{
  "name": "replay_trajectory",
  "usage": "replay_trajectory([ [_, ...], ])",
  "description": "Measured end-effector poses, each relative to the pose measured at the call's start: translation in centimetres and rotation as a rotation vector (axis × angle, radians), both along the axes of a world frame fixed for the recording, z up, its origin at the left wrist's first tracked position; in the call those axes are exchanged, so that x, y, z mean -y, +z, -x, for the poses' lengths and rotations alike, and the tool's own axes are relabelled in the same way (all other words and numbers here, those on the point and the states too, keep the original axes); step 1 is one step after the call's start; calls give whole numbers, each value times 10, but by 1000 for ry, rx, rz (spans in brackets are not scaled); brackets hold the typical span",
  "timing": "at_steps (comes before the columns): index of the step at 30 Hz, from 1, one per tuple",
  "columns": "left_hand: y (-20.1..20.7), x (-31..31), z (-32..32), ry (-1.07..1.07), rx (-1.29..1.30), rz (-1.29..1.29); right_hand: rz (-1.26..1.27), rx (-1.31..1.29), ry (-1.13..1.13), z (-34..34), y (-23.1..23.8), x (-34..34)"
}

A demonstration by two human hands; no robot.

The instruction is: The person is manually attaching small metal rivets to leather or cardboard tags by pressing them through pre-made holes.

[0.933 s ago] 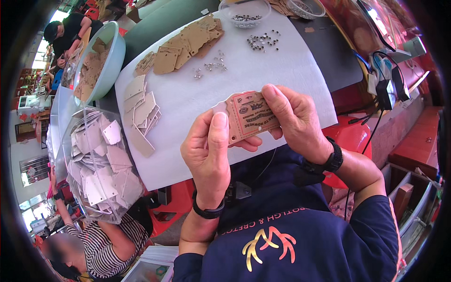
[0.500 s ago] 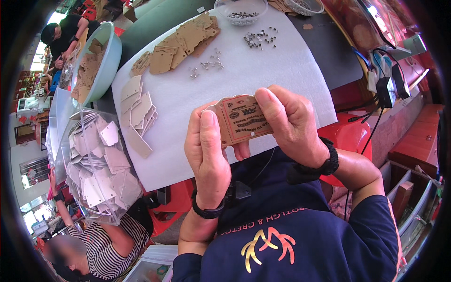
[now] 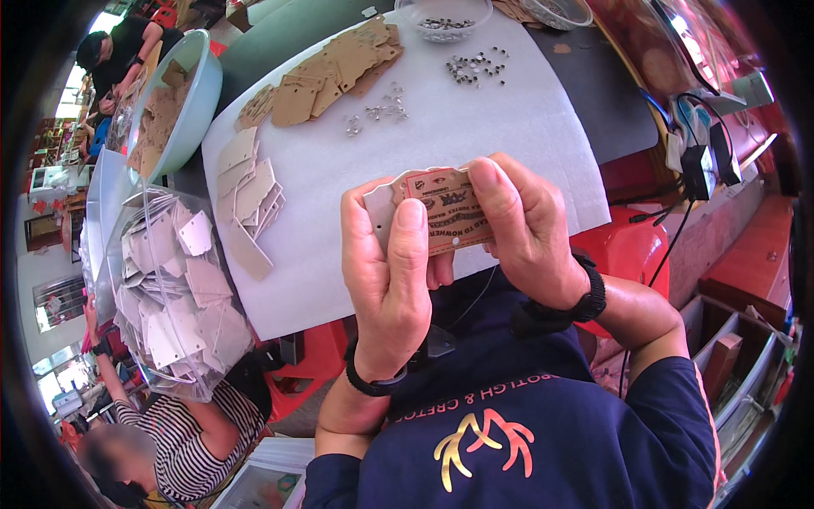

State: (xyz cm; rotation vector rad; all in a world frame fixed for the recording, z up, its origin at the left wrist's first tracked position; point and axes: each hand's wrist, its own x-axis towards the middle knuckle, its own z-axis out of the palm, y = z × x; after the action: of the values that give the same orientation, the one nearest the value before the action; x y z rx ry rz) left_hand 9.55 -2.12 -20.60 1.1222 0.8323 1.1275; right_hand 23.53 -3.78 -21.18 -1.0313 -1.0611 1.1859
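Observation:
In front of my chest I hold a brown printed cardboard tag [image 3: 444, 200] between both hands. A pale grey card [image 3: 379, 215] with a small hole lies against it and sticks out past its left end. My left hand [image 3: 383, 276] grips that left end, its thumb pressed on the printed face and its fingers behind. My right hand [image 3: 530, 233] pinches the tag's right end the same way. Most of the fingers are hidden behind the cards. On the white sheet [image 3: 331, 195] beyond lie a stack of brown tags [image 3: 335, 72] and a smaller pile of pale cards [image 3: 248, 199].
Small clear pieces [image 3: 386, 106] and metal rivet-like parts [image 3: 475, 68] lie loose on the sheet. A bowl of metal bits [image 3: 444, 25] stands behind. At left are a clear bin of pale cards [image 3: 182, 297] and a pale-blue basin [image 3: 203, 93]. Two other people are at left.
My left thumb has slid right over the printed face. The brown tag has shifted right against the pale card, whose left end now shows.

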Motion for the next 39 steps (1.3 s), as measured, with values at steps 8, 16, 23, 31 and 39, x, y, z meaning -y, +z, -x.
replay_trajectory([
  [8,2,0,4,-4,-33,23,234,-42,147,-8,-1,-2],
  [16,0,-2,7,4,-64,-11,253,3,230,-10,-4,-4],
  [23,0,-3,9,40,-37,17,252,-62,186,-2,-1,-7],
  [31,-10,-4,18,139,115,97,307,85,243,-3,11,-17],
  [39,-30,-6,56,217,147,154,211,654,560,-30,42,-67],
])
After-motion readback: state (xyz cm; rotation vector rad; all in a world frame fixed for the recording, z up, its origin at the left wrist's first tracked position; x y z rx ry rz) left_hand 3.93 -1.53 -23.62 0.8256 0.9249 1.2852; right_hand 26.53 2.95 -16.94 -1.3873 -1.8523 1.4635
